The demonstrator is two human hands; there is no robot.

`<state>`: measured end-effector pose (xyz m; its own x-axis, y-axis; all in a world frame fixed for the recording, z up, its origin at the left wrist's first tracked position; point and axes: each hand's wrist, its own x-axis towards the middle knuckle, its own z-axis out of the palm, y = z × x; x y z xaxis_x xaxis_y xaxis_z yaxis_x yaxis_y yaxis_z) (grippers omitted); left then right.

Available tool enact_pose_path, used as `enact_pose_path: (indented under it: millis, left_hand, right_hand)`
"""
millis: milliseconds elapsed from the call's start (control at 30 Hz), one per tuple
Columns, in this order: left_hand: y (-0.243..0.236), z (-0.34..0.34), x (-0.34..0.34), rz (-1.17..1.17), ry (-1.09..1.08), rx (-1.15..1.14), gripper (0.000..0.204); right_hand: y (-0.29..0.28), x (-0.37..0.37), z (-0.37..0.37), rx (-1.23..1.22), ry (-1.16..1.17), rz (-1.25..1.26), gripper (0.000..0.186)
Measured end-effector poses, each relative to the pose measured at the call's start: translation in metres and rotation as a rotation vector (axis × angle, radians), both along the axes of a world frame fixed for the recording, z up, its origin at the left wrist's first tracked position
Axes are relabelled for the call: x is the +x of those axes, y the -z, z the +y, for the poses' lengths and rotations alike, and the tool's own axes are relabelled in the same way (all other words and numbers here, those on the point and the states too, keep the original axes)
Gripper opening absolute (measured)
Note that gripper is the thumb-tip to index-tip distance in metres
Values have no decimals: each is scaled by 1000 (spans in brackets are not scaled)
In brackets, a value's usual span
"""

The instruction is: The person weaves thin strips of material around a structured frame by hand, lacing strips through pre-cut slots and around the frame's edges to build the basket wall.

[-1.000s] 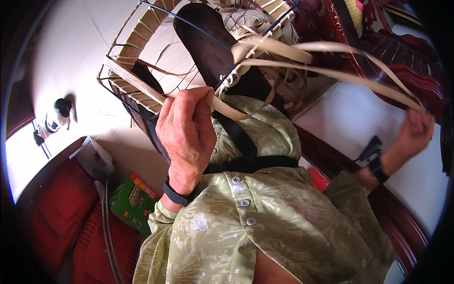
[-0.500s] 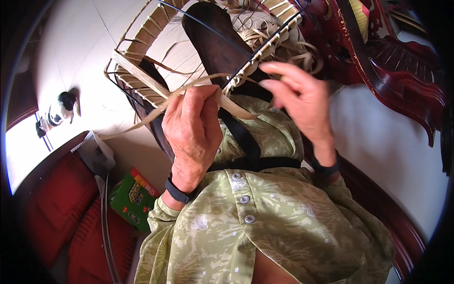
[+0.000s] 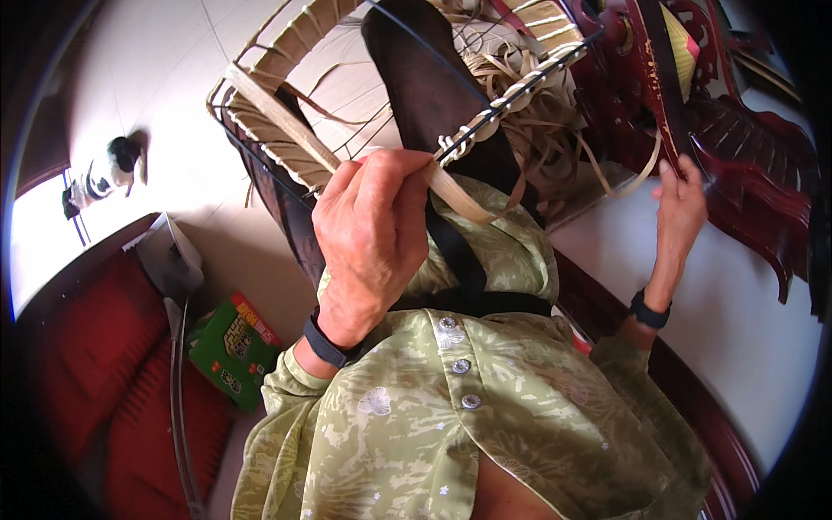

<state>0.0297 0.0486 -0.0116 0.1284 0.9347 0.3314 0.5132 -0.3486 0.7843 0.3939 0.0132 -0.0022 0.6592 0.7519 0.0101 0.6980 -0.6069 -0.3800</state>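
Note:
A black wire frame point(image 3: 416, 39), its sides wrapped with tan flat strips and pale cord, rests across my lap and legs. My left hand point(image 3: 371, 238) is closed on the frame's near corner, pinching a wide tan strip point(image 3: 459, 198) whose loose part curls out beside the fingers. The fingers hide the exact spot gripped. Out to the right, my right hand point(image 3: 679, 208) is closed, with a narrow tan strip point(image 3: 631, 186) at its fingertips. That strip curves from the frame side up to the hand.
A heap of loose tan strips point(image 3: 542, 130) lies beyond the frame. Carved dark red wooden furniture point(image 3: 745, 208) stands close at the right. At the left are a red seat point(image 3: 95, 373), a green box point(image 3: 232, 351) and a black-and-white object point(image 3: 111, 169) on the floor.
My right hand has moved away from the frame to the right, drawing the narrow strip outward. My left hand keeps its grip; the frame has shifted slightly right and up in view.

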Motion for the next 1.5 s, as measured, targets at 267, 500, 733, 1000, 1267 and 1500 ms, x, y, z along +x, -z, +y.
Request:
enact_pose_path:
  millis: [267,500,733,1000,1267,1500]
  left_hand:
    - [3,0,-4,81,-8,71,18]
    - [0,-1,-4,-18,-5,90,21]
    - [-32,43,-77,90,-226,201,11]
    - [0,115,-96,83,-158,-128,23]
    - [9,94,-96,84,-148,45,7]
    - [-10,84,-95,103,-12,249,10]
  right_hand:
    - [-17,-182,80,625,-1442,176,26]
    - [-17,-191,117,570,-1543,353,13]
    - [-30,-192,116,239,-1429,522,11]
    - [-45,-198,127,97,-1475,622,8]
    - [-75,-232,160,98,-1667,470,6]
    - [-101,-269,184,-50,-1676,526,4]
